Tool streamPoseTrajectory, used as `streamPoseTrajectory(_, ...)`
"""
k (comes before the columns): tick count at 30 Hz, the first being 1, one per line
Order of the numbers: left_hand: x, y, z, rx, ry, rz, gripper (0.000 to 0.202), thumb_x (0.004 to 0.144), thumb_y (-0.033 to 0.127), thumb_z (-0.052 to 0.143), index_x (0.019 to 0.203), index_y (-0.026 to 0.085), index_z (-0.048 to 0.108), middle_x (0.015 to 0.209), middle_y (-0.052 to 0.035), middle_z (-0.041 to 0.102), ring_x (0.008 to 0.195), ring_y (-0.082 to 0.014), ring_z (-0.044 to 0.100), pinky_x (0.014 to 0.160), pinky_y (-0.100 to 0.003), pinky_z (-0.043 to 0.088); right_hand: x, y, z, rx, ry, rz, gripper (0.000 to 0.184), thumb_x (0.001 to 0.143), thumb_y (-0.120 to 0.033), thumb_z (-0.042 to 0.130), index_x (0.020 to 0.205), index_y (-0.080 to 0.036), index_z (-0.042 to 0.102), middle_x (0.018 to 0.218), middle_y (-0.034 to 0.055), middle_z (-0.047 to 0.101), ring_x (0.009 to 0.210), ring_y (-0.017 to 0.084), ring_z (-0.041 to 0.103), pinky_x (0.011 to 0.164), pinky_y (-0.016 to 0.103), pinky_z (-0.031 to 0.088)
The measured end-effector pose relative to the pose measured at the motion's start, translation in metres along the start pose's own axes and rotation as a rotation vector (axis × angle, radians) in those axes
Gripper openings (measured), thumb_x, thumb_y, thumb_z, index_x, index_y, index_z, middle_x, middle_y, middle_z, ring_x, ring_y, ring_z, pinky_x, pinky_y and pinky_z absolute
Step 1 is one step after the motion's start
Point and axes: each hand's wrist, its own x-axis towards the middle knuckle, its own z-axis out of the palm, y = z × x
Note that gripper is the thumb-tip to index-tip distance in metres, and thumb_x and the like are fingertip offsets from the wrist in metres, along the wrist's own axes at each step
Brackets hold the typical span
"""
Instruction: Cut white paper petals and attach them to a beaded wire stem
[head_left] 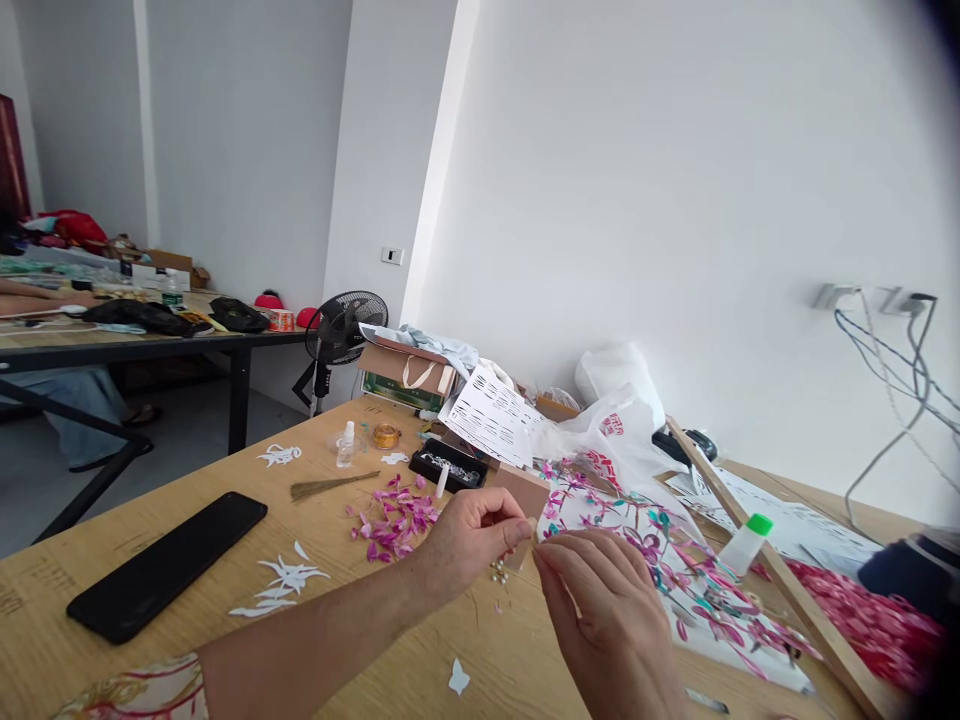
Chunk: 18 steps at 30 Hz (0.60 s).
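Observation:
Over the wooden table [420,640], my two hands are close together with fingertips almost meeting. My left hand [472,530] pinches thumb against forefinger, on something too small to make out. The fingers of my right hand [611,610] are pressed together beside it; the back of the hand hides what they hold, if anything. Small pearl-like beads [499,572] lie just beneath. A pile of pink petals [397,515] is left of my left hand. Nearer me lies a white winged cutout [459,677]. Pink and teal flower sprigs [645,545] lie on white sheeting behind my right hand.
At left are a black phone-like slab [165,565], white slender cutouts [289,580] and thin brown stems [334,485]. Behind stand a clear bottle [346,445] and a black tray [420,465]. A green-capped bottle [750,545] and wooden strip [810,605] are right. A co-worker's arm [45,298] rests on another table.

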Motion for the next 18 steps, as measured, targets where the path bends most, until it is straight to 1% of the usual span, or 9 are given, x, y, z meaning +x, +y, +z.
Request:
streamPoseTrajectory(4, 0.0, 0.001, 0.001, -0.055, 0.015, -0.08, 0.032, 0.066, 0.043, 0.058, 0.06, 0.014, 0.047, 0.05, 0.0037, 0.044, 0.048, -0.007, 0.038, 0.049, -0.02, 0.032, -0.001, 0.0, 0.003, -0.064, 0.023, -0.019, 0.018, 0.08, -0.015, 0.043, 0.071, -0.02, 0.058, 0.068, 0.0022, 0.064, 0.068, 0.016, 0.054, 0.073, 0.032, 0.035)
streamPoseTrajectory(6, 0.0, 0.0, 0.002, -0.046, 0.021, -0.08, 0.032, 0.066, 0.044, 0.058, 0.06, 0.014, 0.047, 0.049, 0.0038, 0.043, 0.047, -0.0071, 0.038, 0.049, -0.02, 0.031, -0.002, 0.0, 0.004, -0.084, 0.016, -0.027, 0.018, 0.081, -0.015, 0.044, 0.071, -0.02, 0.058, 0.068, 0.0024, 0.064, 0.068, 0.016, 0.054, 0.074, 0.033, 0.034)
streamPoseTrajectory(10, 0.0, -0.004, 0.0, 0.025, 0.054, -0.019, 0.03, 0.07, 0.041, 0.055, 0.059, 0.014, 0.046, 0.049, 0.0043, 0.041, 0.048, -0.0069, 0.037, 0.049, -0.02, 0.029, -0.005, 0.001, 0.007, -0.112, -0.008, -0.018, 0.02, 0.082, -0.016, 0.043, 0.069, -0.019, 0.058, 0.068, 0.0025, 0.064, 0.069, 0.016, 0.054, 0.077, 0.034, 0.033)
streamPoseTrajectory(14, 0.003, -0.002, -0.006, 0.126, 0.113, 0.066, 0.026, 0.073, 0.035, 0.051, 0.059, 0.014, 0.045, 0.052, 0.0044, 0.039, 0.051, -0.0074, 0.034, 0.05, -0.02, 0.027, -0.007, 0.008, 0.01, -0.112, -0.036, 0.036, 0.025, 0.083, -0.017, 0.04, 0.065, -0.019, 0.057, 0.068, 0.0027, 0.063, 0.067, 0.017, 0.054, 0.072, 0.034, 0.034)
streamPoseTrajectory(16, 0.005, 0.0, -0.011, 0.224, 0.162, 0.125, 0.023, 0.073, 0.031, 0.05, 0.058, 0.014, 0.045, 0.052, 0.0046, 0.037, 0.052, -0.0075, 0.032, 0.05, -0.02, 0.026, -0.009, 0.017, 0.008, -0.094, -0.084, 0.071, 0.024, 0.083, -0.019, 0.039, 0.067, -0.02, 0.058, 0.07, 0.0028, 0.063, 0.067, 0.017, 0.054, 0.069, 0.032, 0.035)
streamPoseTrajectory(18, 0.008, 0.001, -0.016, 0.316, 0.204, 0.186, 0.022, 0.074, 0.028, 0.049, 0.057, 0.014, 0.044, 0.054, 0.0045, 0.036, 0.053, -0.0076, 0.032, 0.051, -0.02, 0.026, -0.009, 0.028, 0.001, -0.082, -0.167, 0.116, 0.023, 0.082, -0.022, 0.041, 0.068, -0.021, 0.059, 0.072, 0.0025, 0.064, 0.066, 0.017, 0.056, 0.064, 0.03, 0.038)
